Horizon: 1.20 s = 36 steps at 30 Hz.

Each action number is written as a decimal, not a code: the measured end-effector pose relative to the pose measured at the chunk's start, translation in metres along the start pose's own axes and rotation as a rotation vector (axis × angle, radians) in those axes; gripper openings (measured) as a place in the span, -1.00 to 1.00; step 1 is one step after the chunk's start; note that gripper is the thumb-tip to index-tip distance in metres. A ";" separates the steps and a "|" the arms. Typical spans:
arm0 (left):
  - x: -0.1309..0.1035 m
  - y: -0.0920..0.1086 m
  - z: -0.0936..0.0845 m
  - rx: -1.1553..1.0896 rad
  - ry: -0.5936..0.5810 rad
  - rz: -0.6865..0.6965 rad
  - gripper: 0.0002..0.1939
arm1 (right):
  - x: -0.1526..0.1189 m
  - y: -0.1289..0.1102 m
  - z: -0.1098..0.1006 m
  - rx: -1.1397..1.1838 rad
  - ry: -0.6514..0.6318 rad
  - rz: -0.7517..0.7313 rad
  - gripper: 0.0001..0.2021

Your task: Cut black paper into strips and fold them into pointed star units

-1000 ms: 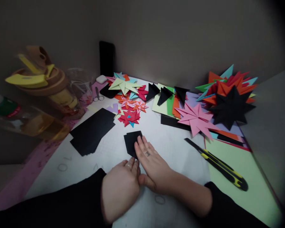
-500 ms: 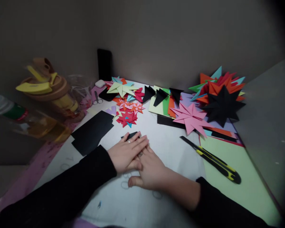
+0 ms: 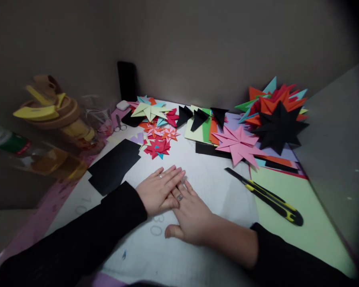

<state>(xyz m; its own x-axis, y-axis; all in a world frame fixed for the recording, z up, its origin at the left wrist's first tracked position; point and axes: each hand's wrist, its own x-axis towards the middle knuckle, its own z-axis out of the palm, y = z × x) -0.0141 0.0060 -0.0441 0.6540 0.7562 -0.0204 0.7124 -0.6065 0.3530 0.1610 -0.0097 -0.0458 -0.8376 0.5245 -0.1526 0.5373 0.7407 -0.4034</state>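
Note:
My left hand (image 3: 158, 189) lies flat with fingers stretched out, a ring on one finger. Its fingers overlap the fingertips of my right hand (image 3: 191, 211), which is also spread flat, palm down, with a ring on one finger. Both press down on the white paper sheet (image 3: 131, 231) that covers the table. Whatever is beneath the palms is hidden. To the left of my left hand are black paper strips (image 3: 115, 165), stacked askew. On the right, beyond my right hand, a black and yellow utility knife (image 3: 272, 199) lies with its blade out.
Small folded paper stars (image 3: 157, 147) are heaped behind the hands. Black folded pieces (image 3: 200, 118), a pink star (image 3: 239, 144) and a large black star (image 3: 281, 127) sit at the back right. A bottle (image 3: 42, 155), a cup (image 3: 56, 115) and a phone (image 3: 127, 81) stand at left and back.
A small black paper piece that showed past my left fingertips is now out of sight. My right hand has slid slightly right, uncovering its ring. The view has shifted a little.

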 end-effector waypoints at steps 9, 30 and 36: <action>-0.004 -0.008 -0.013 -0.362 0.524 0.026 -0.25 | -0.010 0.014 -0.017 0.278 0.179 0.073 -0.08; 0.001 0.015 -0.011 0.199 0.381 0.265 -0.68 | 0.006 0.018 -0.016 0.918 0.690 0.368 -0.41; -0.003 0.004 -0.009 0.149 0.580 0.291 -0.75 | -0.018 0.009 -0.028 0.524 0.599 0.218 -0.14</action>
<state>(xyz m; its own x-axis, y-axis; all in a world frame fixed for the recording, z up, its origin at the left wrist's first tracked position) -0.0155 0.0040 -0.0338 0.6114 0.5407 0.5777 0.5825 -0.8017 0.1340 0.1837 -0.0012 -0.0210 -0.4455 0.8788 0.1709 0.4418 0.3818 -0.8118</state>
